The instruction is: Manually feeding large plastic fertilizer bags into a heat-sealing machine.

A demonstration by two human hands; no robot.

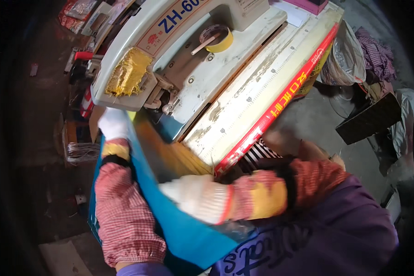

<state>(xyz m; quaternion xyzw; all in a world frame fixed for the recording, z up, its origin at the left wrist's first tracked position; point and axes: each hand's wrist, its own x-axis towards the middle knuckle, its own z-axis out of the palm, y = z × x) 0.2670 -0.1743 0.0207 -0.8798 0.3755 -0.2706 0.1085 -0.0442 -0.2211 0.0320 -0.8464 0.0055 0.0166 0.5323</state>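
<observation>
My left hand [113, 124], in a white glove, is closed at the upper edge of a large blue sheet [170, 225] of flexible material, just below the head of a sewing machine [138, 50]. The sheet hangs down across my lap between my forearms. My right hand [188, 193], also white-gloved, lies over the sheet near the table's front corner; motion smears its fingers. Between the hands shows a blurred brown and yellow surface [170, 154]. Red checked sleeve covers [124, 202] are on both forearms.
Yellow tape [221, 43] lies on the machine's bed. The worn white table [244, 99] has ruler marks and a red front strip [280, 101]. A red-handled tool [83, 55] is left of the machine. Right stand a clear bag [345, 55] and a dark box [368, 117].
</observation>
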